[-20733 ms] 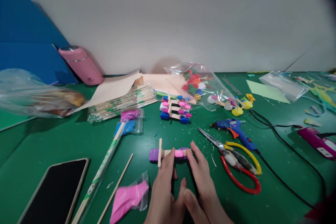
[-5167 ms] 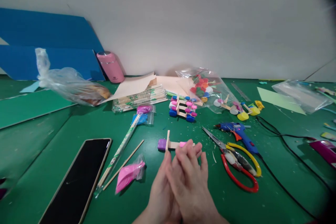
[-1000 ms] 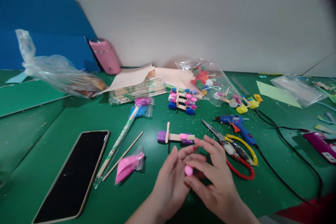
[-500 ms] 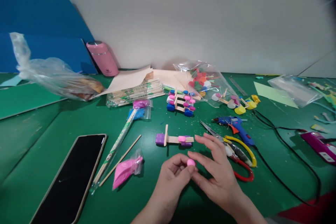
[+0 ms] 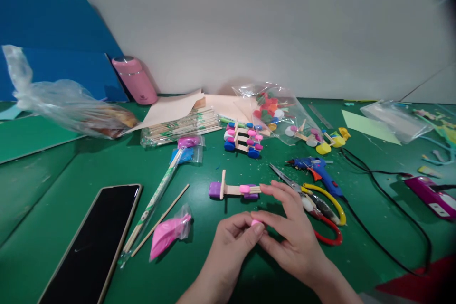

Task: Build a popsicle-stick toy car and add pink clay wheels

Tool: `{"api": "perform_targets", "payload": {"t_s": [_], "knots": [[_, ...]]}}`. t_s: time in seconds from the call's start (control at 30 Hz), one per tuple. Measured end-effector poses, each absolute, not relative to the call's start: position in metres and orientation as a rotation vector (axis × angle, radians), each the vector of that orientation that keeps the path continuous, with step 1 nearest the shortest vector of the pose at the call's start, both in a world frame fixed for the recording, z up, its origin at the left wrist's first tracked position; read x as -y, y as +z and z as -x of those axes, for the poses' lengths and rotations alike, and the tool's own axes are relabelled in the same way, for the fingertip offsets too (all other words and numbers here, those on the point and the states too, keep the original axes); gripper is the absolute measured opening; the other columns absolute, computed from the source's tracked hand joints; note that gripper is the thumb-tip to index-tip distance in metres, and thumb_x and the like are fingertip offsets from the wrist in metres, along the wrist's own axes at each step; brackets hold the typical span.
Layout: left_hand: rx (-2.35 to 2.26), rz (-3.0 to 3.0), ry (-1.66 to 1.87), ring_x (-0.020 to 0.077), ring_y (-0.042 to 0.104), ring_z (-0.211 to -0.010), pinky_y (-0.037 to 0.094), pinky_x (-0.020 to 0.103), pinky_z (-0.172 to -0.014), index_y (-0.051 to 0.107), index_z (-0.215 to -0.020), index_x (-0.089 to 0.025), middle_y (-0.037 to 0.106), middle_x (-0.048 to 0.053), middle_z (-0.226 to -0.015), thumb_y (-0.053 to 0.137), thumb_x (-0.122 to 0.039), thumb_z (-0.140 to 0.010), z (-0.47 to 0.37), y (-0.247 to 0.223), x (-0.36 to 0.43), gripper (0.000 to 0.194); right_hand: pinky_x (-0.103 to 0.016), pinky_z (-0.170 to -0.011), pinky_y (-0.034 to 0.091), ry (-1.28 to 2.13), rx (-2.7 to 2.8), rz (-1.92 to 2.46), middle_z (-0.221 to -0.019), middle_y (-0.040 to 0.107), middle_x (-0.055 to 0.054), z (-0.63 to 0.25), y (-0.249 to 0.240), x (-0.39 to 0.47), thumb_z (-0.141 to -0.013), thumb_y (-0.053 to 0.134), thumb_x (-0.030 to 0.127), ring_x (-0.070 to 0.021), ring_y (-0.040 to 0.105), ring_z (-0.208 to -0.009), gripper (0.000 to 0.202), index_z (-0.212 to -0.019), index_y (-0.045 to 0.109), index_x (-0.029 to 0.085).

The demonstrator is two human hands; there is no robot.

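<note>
A small lump of pink modelling clay (image 5: pixel 255 223) sits between the fingertips of both hands, partly covered by them. My left hand (image 5: pixel 237 244) pinches it between thumb and bent forefinger. From the other side, my right hand (image 5: pixel 290 230) presses it with forefinger and thumb, its other fingers raised and spread. Just beyond the hands lies a wooden stick piece (image 5: pixel 232 190) with a crosswise stick, purple blocks and a pink clay bit near its right end. An open-topped bag of pink clay (image 5: pixel 168 236) rests to the left of my left hand.
Scissors (image 5: pixel 322 213) and a blue glue gun (image 5: pixel 317 168) with its cable lie at right. A phone (image 5: pixel 90 247), a loose stick (image 5: pixel 161 220) and wrapped chopsticks (image 5: pixel 153 199) are at left. Behind stand small stick-and-clay models (image 5: pixel 243 139) and a plastic bag of coloured pieces (image 5: pixel 274 109).
My right forefinger has come down onto the pink clay, which now shows less between the fingers. The whole view has shifted slightly; the things on the table stay in place.
</note>
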State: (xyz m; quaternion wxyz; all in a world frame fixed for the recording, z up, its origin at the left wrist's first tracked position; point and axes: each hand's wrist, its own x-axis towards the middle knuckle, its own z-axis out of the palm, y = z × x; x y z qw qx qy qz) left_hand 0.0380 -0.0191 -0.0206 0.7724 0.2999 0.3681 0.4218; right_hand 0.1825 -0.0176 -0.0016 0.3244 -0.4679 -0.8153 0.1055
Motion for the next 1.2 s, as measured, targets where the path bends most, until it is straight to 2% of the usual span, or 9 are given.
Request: {"api": "perform_targets", "payload": {"t_s": [0.13, 0.37, 0.6, 0.8, 1.0, 1.2], "knots": [[-0.823, -0.66, 0.929, 0.0121, 0.049, -0.066, 0.038, 0.025, -0.066, 0.066, -0.065, -0.013, 0.059, 0.001, -0.065, 0.066, -0.025, -0.071, -0.0373, -0.0208, 0.018, 0.013, -0.047, -0.094, 0.034, 0.3, 2.137, 1.204, -0.127, 0.038, -0.007, -0.1828, -0.0048, 0.018, -0.074, 0.062, 0.023, -0.0298, 0.03, -0.119, 0.027, -0.101, 0.06, 0.021], [-0.849, -0.637, 0.922, 0.0136, 0.048, -0.068, 0.038, 0.027, -0.068, 0.066, -0.066, -0.013, 0.06, 0.003, -0.067, 0.066, -0.026, -0.07, -0.0385, -0.0202, 0.0174, 0.015, -0.048, -0.093, 0.035, 0.307, 2.117, 1.225, -0.125, 0.04, -0.006, -0.1803, -0.004, 0.0163, -0.075, 0.059, 0.02, -0.0294, 0.032, -0.118, 0.021, -0.095, 0.063, 0.024], [-0.766, -0.527, 0.892, 0.0132, 0.05, -0.07, 0.038, 0.027, -0.069, 0.068, -0.078, -0.013, 0.06, 0.003, -0.069, 0.065, -0.028, -0.071, -0.0399, -0.0173, 0.0167, 0.016, -0.048, -0.093, 0.035, 0.297, 2.091, 1.231, -0.125, 0.041, -0.006, -0.1823, -0.0042, 0.0172, -0.074, 0.061, 0.021, -0.0292, 0.033, -0.119, 0.021, -0.094, 0.063, 0.024], [-0.831, -0.532, 0.945, 0.0112, 0.048, -0.066, 0.038, 0.024, -0.066, 0.068, -0.068, -0.013, 0.06, 0.002, -0.066, 0.067, -0.025, -0.069, -0.0397, -0.0184, 0.0168, 0.012, -0.05, -0.091, 0.037, 0.245, 2.08, 1.221, -0.124, 0.043, -0.008, -0.1805, -0.0087, 0.0162, -0.074, 0.06, 0.023, -0.0295, 0.036, -0.118, 0.029, -0.103, 0.059, 0.022], [-0.821, -0.498, 0.947, 0.0122, 0.049, -0.068, 0.039, 0.024, -0.068, 0.069, -0.069, -0.013, 0.061, 0.002, -0.065, 0.067, -0.025, -0.069, -0.0403, -0.016, 0.0166, 0.012, -0.049, -0.091, 0.037, 0.264, 2.023, 1.259, -0.122, 0.046, -0.007, -0.1778, -0.0111, 0.0151, -0.074, 0.06, 0.022, -0.0289, 0.037, -0.117, 0.017, -0.091, 0.062, 0.023], [-0.81, -0.412, 0.981, 0.0121, 0.051, -0.065, 0.041, 0.022, -0.065, 0.07, -0.069, -0.016, 0.063, 0.002, -0.065, 0.067, -0.027, -0.069, -0.0394, -0.0138, 0.0171, 0.012, -0.048, -0.092, 0.037, 0.327, 1.993, 1.272, -0.122, 0.046, -0.008, -0.1769, -0.0087, 0.014, -0.074, 0.062, 0.026, -0.0284, 0.038, -0.117, 0.016, -0.09, 0.063, 0.023]]}}
